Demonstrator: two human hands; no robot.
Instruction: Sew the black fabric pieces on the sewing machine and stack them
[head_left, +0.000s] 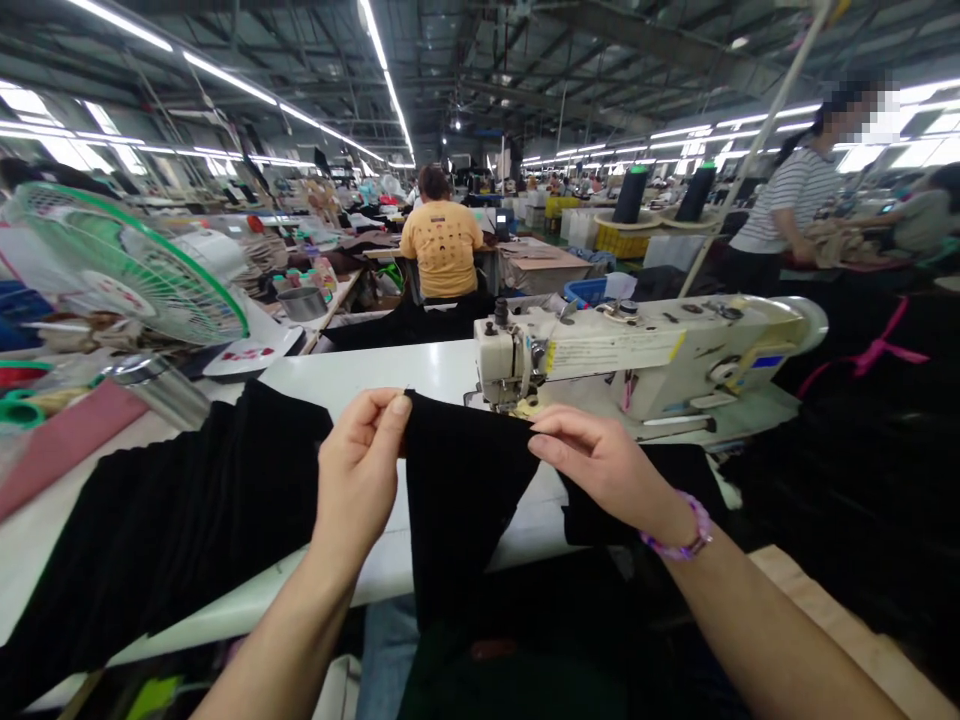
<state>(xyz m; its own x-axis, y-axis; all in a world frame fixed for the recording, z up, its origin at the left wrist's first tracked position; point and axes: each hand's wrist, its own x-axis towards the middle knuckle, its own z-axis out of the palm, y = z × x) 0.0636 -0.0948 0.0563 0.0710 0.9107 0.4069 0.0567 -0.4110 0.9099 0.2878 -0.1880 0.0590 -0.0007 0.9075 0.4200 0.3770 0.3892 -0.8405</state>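
A piece of black fabric (461,480) hangs between my two hands, its top edge drawn nearly straight. My left hand (364,460) pinches one upper corner between thumb and fingers. At the other end of that edge, my right hand (589,460) pinches the fabric with its fingertips; a beaded bracelet circles the wrist. Just beyond the fabric stands a sewing machine (615,350), its needle area partly hidden behind the cloth and my right hand. More black fabric (187,500) lies in folds on the left of the table, and another black piece (675,480) lies under my right hand.
The white sewing table (360,375) spreads around the machine. A green-rimmed fan (135,265) and a metal flask (161,390) stand at left. Dark cloth (862,450) is heaped at right. A person in a yellow shirt (441,245) sits ahead; another in stripes (787,195) stands at right.
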